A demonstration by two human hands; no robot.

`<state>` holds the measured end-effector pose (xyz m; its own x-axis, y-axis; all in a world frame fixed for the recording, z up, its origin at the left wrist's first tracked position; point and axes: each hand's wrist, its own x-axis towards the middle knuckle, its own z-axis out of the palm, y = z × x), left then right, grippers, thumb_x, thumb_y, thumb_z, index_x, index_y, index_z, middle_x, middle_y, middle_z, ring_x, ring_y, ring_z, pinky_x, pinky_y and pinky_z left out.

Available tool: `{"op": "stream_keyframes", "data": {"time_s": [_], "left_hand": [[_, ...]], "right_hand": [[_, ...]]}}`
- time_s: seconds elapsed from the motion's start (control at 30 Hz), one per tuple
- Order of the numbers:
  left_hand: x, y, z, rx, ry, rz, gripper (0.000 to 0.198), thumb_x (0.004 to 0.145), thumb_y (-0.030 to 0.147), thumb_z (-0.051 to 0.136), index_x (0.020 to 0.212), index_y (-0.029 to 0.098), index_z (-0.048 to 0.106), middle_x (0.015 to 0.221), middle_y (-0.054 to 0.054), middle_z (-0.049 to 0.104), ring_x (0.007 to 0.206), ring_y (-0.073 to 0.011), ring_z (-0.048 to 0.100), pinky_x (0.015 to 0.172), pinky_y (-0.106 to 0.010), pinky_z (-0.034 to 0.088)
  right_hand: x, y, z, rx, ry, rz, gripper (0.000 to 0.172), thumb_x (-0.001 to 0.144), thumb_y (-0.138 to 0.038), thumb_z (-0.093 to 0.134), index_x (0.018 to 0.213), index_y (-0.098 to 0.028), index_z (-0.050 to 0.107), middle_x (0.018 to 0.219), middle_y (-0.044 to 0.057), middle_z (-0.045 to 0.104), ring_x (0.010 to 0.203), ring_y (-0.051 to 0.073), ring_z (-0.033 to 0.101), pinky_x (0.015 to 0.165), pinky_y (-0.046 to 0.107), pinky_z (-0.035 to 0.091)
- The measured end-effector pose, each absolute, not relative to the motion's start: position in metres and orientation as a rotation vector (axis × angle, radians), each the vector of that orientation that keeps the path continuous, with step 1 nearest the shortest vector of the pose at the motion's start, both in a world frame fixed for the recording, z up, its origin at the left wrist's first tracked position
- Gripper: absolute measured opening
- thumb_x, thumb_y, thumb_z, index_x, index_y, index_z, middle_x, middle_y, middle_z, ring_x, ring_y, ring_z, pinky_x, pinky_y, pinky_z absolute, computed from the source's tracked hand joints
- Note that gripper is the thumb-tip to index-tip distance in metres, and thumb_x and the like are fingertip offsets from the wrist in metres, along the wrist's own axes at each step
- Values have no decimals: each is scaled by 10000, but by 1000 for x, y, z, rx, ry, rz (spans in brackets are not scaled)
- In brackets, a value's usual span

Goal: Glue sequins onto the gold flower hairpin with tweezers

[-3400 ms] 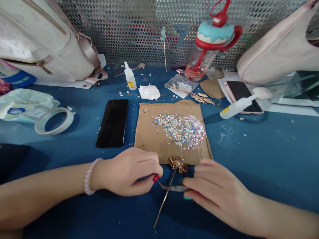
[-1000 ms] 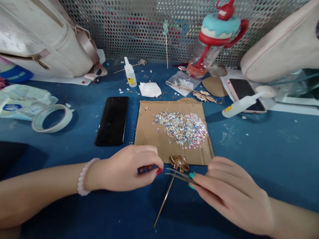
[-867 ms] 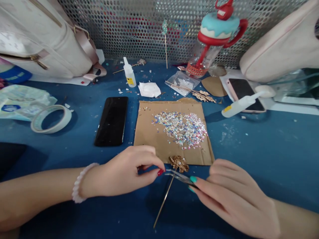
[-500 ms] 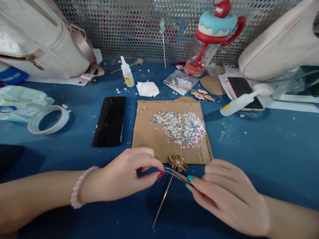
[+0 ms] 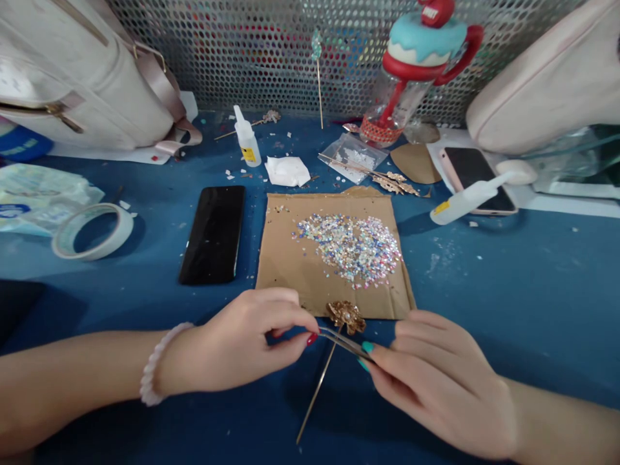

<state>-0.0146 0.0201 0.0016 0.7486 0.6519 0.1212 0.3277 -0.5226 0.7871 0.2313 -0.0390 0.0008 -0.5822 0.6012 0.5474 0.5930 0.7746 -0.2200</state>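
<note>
My right hand point(image 5: 436, 381) is closed round a pair of metal tweezers point(image 5: 341, 341), thumb and forefinger pressed on the shanks. The bent tips point left and meet the fingertips of my left hand point(image 5: 256, 342). That hand is pinched, thumb against forefinger; whatever is between them is too small to make out. Just beyond the tweezers, a gold flower hairpin point(image 5: 347, 316) has its head at the near edge of a cardboard sheet point(image 5: 285, 258). Its thin stem slants toward me, passing below the tweezers. Small iridescent rhinestones point(image 5: 353, 248) lie heaped on the cardboard.
Left of the cardboard lies a black phone point(image 5: 213, 234), with a tape roll point(image 5: 93, 231) farther left. Behind stand a glue bottle point(image 5: 247, 139) and a red-handled cup point(image 5: 407, 77). Another glue bottle point(image 5: 465, 201) leans on a second phone point(image 5: 477, 171). Bags flank the perforated metal screen point(image 5: 242, 58).
The tweezers and my right hand have shifted very slightly left. My left hand keeps its pinch at the tips; the view has moved a little.
</note>
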Motion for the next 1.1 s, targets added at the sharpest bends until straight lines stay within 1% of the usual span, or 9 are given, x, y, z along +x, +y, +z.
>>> {"op": "stream_keyframes", "data": {"time_s": [0.17, 0.33, 0.63, 0.93, 1.1], "left_hand": [[-15, 19, 0, 2173, 717, 542, 145, 843, 82, 572, 913, 178, 655, 699, 44, 515, 589, -40, 479, 575, -130, 369], [-15, 18, 1, 2193, 709, 562, 148, 842, 76, 560, 904, 175, 652, 680, 46, 508, 575, -42, 473, 561, -136, 366], [-17, 19, 1, 2183, 712, 535, 141, 843, 93, 580, 919, 188, 652, 685, 47, 508, 575, -43, 475, 562, -137, 370], [-16, 19, 1, 2175, 732, 549, 161, 832, 76, 567, 895, 191, 660, 663, 49, 522, 555, -42, 477, 546, -135, 366], [-15, 20, 2, 2141, 770, 537, 137, 819, 84, 570, 845, 185, 658, 612, 55, 476, 529, -49, 454, 526, -148, 351]], "right_hand": [[231, -37, 1, -899, -2351, 55, 63, 839, -76, 581, 817, -133, 565, 594, -1, 580, 564, 123, 513, 548, 307, 370], [229, -37, 2, -937, -2321, 62, 79, 853, -86, 559, 812, -154, 558, 583, -17, 564, 556, 122, 528, 524, 304, 358], [226, -35, 5, -933, -2304, 50, 107, 862, -89, 538, 786, -164, 535, 550, -35, 529, 528, 116, 500, 508, 307, 326], [226, -39, 2, -1004, -2296, 72, 98, 860, -105, 553, 790, -174, 554, 592, -26, 565, 565, 120, 544, 542, 289, 397], [227, -40, 2, -1009, -2301, 63, 96, 860, -101, 548, 812, -184, 551, 588, -28, 568, 558, 129, 556, 537, 297, 418]]}}
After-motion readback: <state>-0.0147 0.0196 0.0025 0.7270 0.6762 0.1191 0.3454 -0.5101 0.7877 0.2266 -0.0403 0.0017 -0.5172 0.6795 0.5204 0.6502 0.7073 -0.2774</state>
